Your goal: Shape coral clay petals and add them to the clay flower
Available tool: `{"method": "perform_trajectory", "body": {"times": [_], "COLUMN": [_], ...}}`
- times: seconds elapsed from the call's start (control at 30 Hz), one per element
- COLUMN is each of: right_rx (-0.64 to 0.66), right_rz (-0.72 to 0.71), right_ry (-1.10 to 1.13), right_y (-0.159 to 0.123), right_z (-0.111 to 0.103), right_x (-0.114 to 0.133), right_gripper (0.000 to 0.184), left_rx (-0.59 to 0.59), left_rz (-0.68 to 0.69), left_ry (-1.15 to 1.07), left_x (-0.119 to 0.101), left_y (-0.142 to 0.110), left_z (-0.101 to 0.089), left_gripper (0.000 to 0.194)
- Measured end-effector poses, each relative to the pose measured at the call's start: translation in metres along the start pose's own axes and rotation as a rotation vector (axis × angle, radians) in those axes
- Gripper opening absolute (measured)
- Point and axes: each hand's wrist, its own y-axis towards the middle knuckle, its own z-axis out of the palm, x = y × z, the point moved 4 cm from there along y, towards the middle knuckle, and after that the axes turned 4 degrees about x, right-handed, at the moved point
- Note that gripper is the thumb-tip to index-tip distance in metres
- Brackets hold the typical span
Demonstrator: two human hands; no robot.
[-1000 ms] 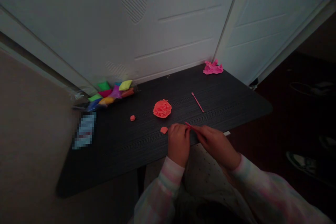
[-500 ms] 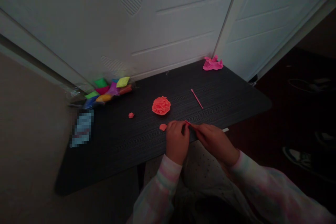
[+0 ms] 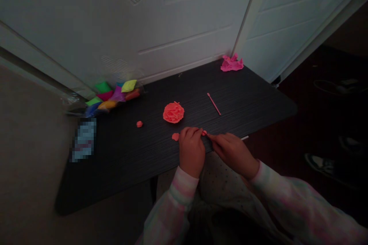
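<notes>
My left hand (image 3: 192,149) is closed near the table's front edge, its fingertips on a small piece of coral clay (image 3: 204,133). To its right, my right hand (image 3: 231,153) pinches a thin tool (image 3: 209,136) whose tip meets that clay. The tool's shaft is mostly hidden in the fingers. A flat coral clay piece (image 3: 175,136) lies just left of my left hand, partly covered by it. Beyond it sits a ruffled coral clay flower (image 3: 173,112). A small coral clay lump (image 3: 139,124) rests farther left.
A pink modelling tool (image 3: 214,103) lies right of the flower. Pink crumpled clay (image 3: 231,63) sits at the back right corner. Bagged coloured clay packets (image 3: 115,97) and a blurred light-blue packet (image 3: 84,139) are at left. A pale stick (image 3: 245,138) shows beyond my right hand. A white door (image 3: 186,19) borders the dark table (image 3: 120,172).
The view has shifted slightly. The clay between my hands now shows as a rounded bit at my left fingertips, with the tool tip against it. Things on the table stay in place.
</notes>
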Motion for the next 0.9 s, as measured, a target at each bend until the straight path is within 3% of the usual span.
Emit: {"method": "perform_trajectory", "body": {"times": [0.33,0.53,0.73,0.9], "right_rx": [0.008,-0.034,-0.072,-0.077], "right_rz": [0.028,0.022,0.039,0.068], "right_ry": [-0.018,0.012,0.061,0.113], "right_y": [0.0017,-0.0008,-0.0037,-0.0030], "right_z": [0.0000,0.0031,0.0061,0.0052], "right_x": [0.0014,0.0011,-0.0013,-0.0025], "right_gripper": [0.020,0.021,0.024,0.025], "left_rx": [0.024,-0.024,-0.034,0.004], "left_rz": [0.014,-0.024,-0.057,-0.048], "left_ry": [0.003,-0.016,-0.012,-0.009], "left_x": [-0.0002,0.0013,-0.0012,-0.0006], "left_y": [0.0024,-0.0008,-0.0009,-0.0004], "left_z": [0.0015,-0.0027,-0.0066,-0.0034], "left_gripper": [0.023,0.025,0.006,0.005]}}
